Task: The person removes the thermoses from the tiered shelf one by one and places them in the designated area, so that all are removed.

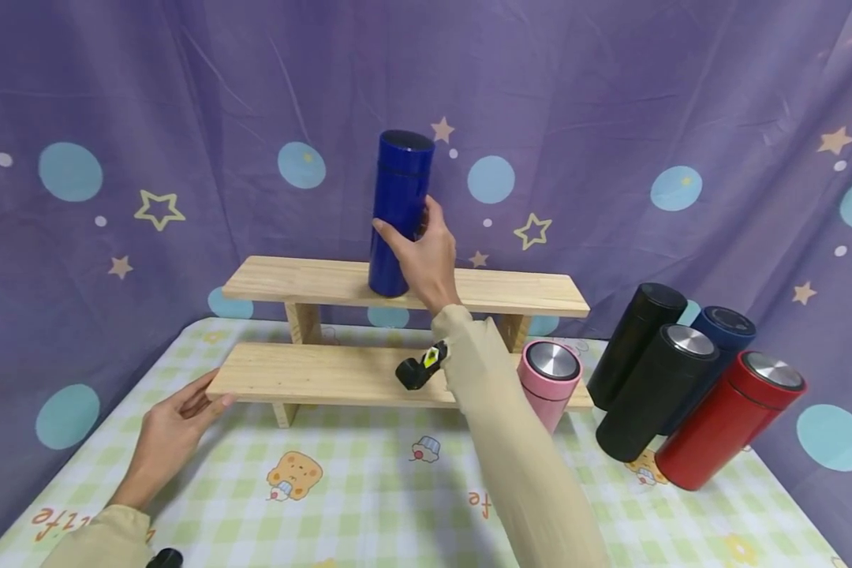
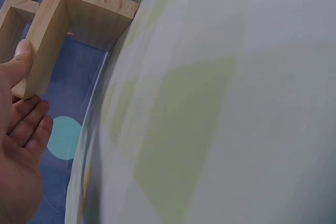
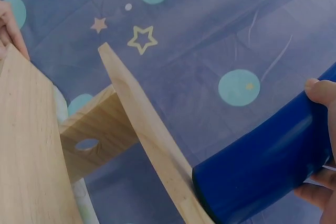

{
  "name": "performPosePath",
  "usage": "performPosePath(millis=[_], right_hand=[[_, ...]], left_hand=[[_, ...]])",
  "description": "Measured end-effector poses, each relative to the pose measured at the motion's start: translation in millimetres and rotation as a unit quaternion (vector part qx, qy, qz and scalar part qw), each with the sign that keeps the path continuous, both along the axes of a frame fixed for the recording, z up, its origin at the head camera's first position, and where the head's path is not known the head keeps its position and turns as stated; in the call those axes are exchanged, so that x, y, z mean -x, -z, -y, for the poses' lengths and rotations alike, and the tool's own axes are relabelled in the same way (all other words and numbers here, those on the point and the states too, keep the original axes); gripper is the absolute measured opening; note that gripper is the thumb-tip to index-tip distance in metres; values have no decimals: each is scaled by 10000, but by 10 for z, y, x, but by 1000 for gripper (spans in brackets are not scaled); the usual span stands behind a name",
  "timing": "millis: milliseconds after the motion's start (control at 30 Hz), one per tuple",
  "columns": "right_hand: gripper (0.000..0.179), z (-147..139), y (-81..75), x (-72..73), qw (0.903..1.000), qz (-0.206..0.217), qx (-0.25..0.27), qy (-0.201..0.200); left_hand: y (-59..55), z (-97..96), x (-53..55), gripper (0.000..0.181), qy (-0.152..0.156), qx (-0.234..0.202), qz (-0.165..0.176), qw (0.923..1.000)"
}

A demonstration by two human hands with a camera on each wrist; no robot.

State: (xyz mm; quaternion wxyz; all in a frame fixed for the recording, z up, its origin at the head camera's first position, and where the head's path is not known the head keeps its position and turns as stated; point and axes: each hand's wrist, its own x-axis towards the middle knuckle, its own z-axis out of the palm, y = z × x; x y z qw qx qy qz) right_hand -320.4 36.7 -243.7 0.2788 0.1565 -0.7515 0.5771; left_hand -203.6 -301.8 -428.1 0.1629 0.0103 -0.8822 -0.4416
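Observation:
My right hand (image 1: 429, 256) grips a blue thermos bottle (image 1: 402, 185) around its lower half, thumb on the near side. The bottle is upright, with its base at the upper board of a two-tier wooden shelf (image 1: 312, 278); in the right wrist view the base of the blue bottle (image 3: 262, 166) meets that board's edge. My left hand (image 1: 177, 438) holds the left end of the lower board (image 1: 291, 371). In the left wrist view its thumb (image 2: 20, 59) lies against the board and the other fingers (image 2: 31, 124) reach below the end.
A pink thermos (image 1: 548, 383) stands by the shelf's lower right end, partly behind my right sleeve. Further right stand two black bottles (image 1: 653, 394), a dark blue one (image 1: 727, 327) and a red one (image 1: 727, 418). A checked cloth (image 1: 369, 497) covers the table; a purple curtain (image 1: 575, 95) hangs behind.

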Motion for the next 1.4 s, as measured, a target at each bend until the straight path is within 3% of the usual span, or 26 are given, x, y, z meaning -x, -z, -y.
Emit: performPosePath(millis=[333,800,1133,1400], right_hand=[[78,60,11,64,9993,279,-251,3],[80,101,87,91,9987,295,-333,-229],[78,84,67,7,9973,559,-468,-69],[77,45,110,-164,9983,483,-334,66]], left_hand=[[-4,8,0,73,5,-7,-5,10000],[9,13,-5,73,-79,11,-25,10000],[-13,9,-9,73,-39,40,-29,10000],[-7,5,-8,73,-69,25,-5,10000]])
